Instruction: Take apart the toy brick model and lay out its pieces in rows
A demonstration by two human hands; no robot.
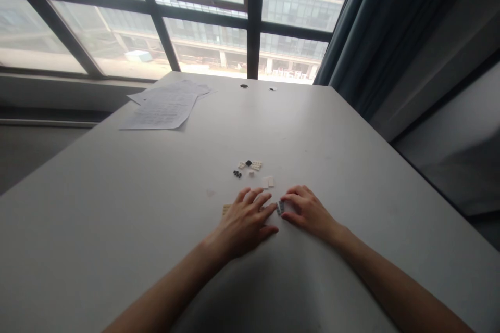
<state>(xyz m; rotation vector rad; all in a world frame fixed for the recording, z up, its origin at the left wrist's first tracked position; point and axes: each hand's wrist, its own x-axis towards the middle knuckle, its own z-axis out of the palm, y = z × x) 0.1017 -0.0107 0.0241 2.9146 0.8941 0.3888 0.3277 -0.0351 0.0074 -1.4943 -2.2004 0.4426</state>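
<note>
My left hand (247,221) hovers over or rests on the table with its fingers spread, partly covering a tan building brick (226,209) that shows at its left side. Just right of its index fingertip are small grey building bricks (280,207). The thumb and fingers of my right hand (308,210) close around these grey pieces from the right. Pale flat pieces (270,182) lie beyond the hands. Farther off sit a white studded brick (256,165), a small white piece (251,173), a black piece (249,163) and a dark studded piece (237,173). Whatever lies under my left palm is hidden.
Printed paper sheets (164,109) lie at the far left of the white table (156,208). Two holes, one a dark round hole (244,86), are near the far edge. Beyond stand a window (207,44) and a dark curtain (375,36) at right.
</note>
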